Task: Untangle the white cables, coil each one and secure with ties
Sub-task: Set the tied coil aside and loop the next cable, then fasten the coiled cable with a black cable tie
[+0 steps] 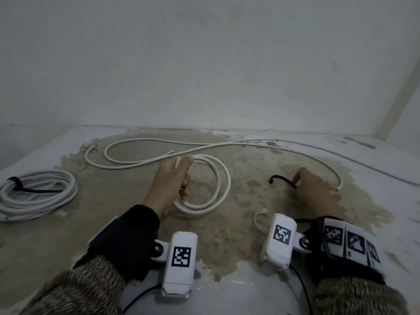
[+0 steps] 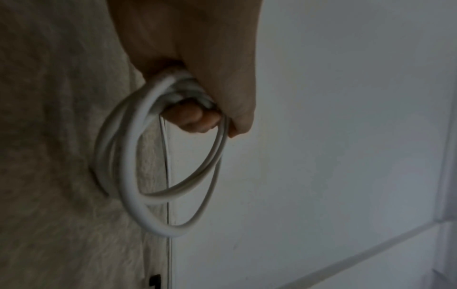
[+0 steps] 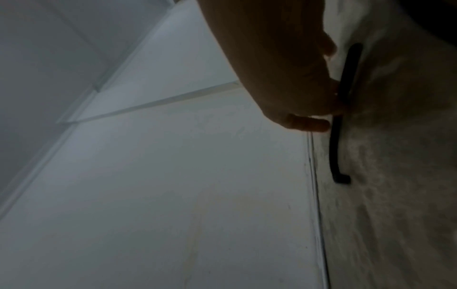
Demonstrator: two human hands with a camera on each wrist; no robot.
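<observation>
White cable (image 1: 213, 178), the one I am working on, hangs in a few loops from my left hand (image 1: 172, 180), whose fingers are curled tight round the gathered strands; in the left wrist view the loops (image 2: 158, 176) dangle below the closed fingers (image 2: 195, 119). The loose rest of it runs away from that hand across the worn surface (image 1: 227, 235) in long curves, crossing beyond both hands and sweeping round to an end just beside my right hand (image 1: 316, 187). That right hand is down on the surface, its fingertips pinching one end of a black tie (image 1: 281, 179); the free end of the tie points toward my left hand. The right wrist view shows the tie (image 3: 338, 125) lying along the surface under the fingertips (image 3: 311, 123). Well out to the left of my left hand lies a finished coil (image 1: 38, 194), already bound by a black tie (image 1: 17, 183). A short white loop (image 1: 259, 218) shows near my right wrist.
</observation>
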